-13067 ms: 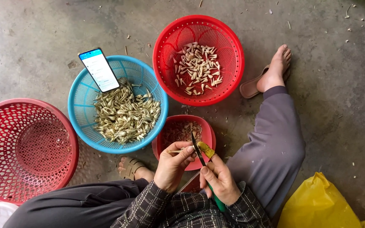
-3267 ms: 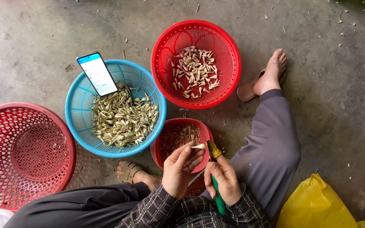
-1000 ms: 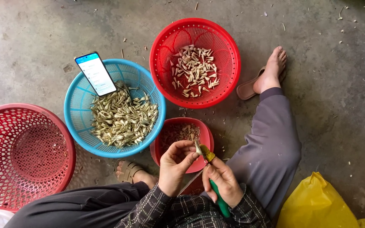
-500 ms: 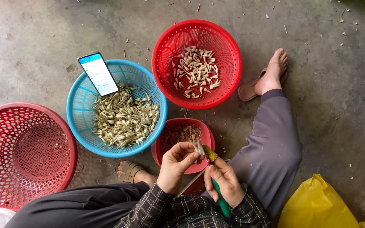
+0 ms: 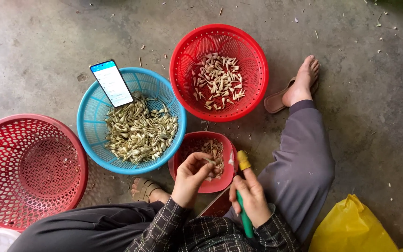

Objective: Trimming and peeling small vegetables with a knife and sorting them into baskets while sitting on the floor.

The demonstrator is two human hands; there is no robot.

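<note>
Concrete floor, baskets around a seated person.
Left hand [image 5: 191, 175] pinches a small pod [image 5: 209, 161] over the red bowl [image 5: 227, 179]; right hand [image 5: 252, 199] grips a green-handled knife [image 5: 245, 219].

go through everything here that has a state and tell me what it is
left hand: pinching a small pale piece over the bowl
right hand: closed on a green-handled tool
small red bowl: partly filled with scraps
blue basket: heaped with greenish pieces
phone: screen lit, propped on the blue basket's rim
round red basket: thin layer of pale pieces
large red basket: nearly empty
yellow bag: crumpled on the floor
</note>
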